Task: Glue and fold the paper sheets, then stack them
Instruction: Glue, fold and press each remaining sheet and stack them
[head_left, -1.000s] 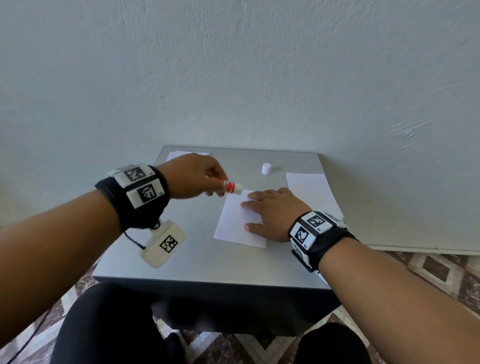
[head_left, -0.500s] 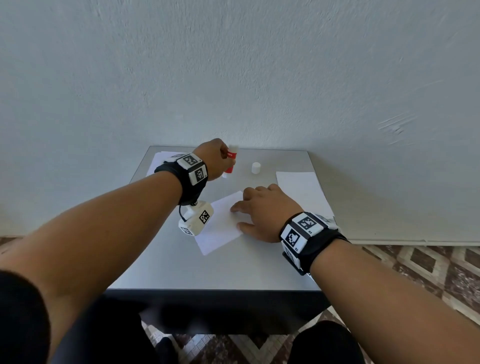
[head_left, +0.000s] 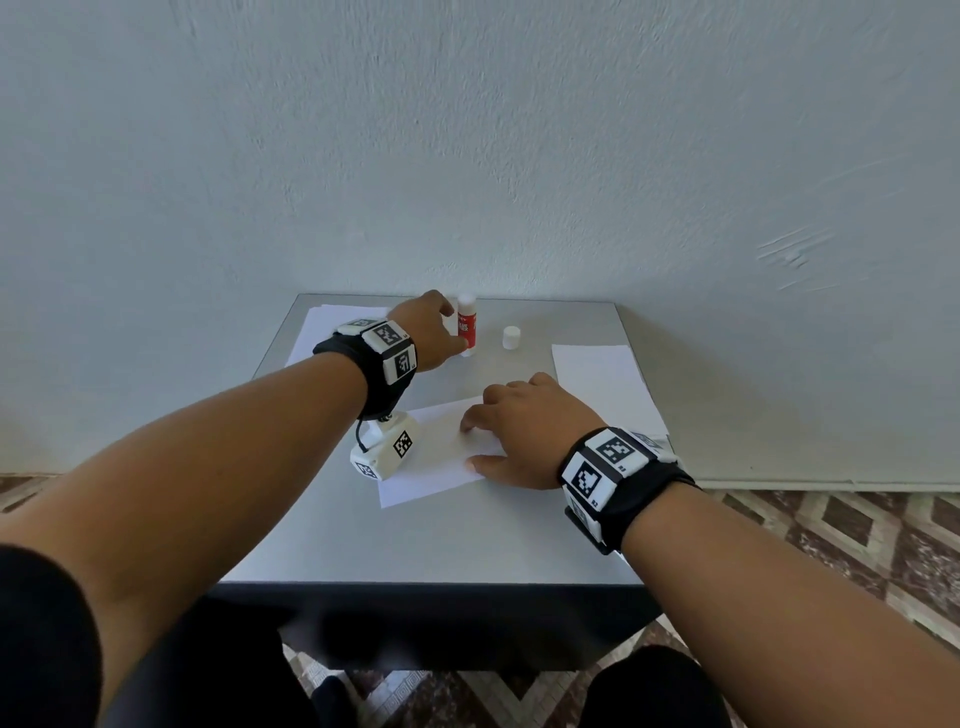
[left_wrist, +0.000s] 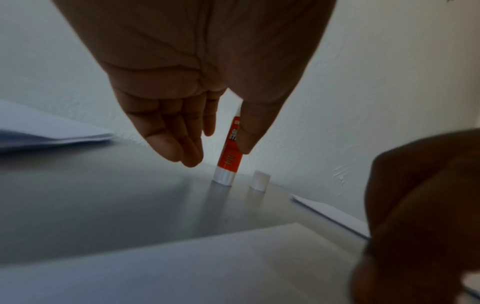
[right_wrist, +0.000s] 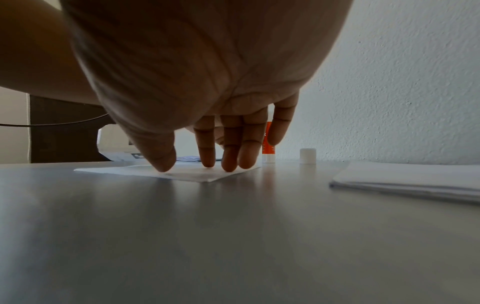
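Glue stick (head_left: 466, 326): upright on counter (head_left: 441, 540), uncapped, label blurred, partly hidden by left thumb in left wrist view. Left grip (head_left: 427, 332): released, fingers straight beside stick; contact unclear. Cap (head_left: 511, 338): just right of stick. Sheet (head_left: 441, 457): under right grip (head_left: 524, 431), fingers flat, pressing. Paper stack (head_left: 597, 374): right of that grip. Second stack (head_left: 324, 330): partly covered by left wrist.

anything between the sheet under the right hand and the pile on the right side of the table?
Nothing visible. The sheet lies flat under the right hand; bare table separates it from the pile on the right. The glue stick and cap stand farther back, off that path.
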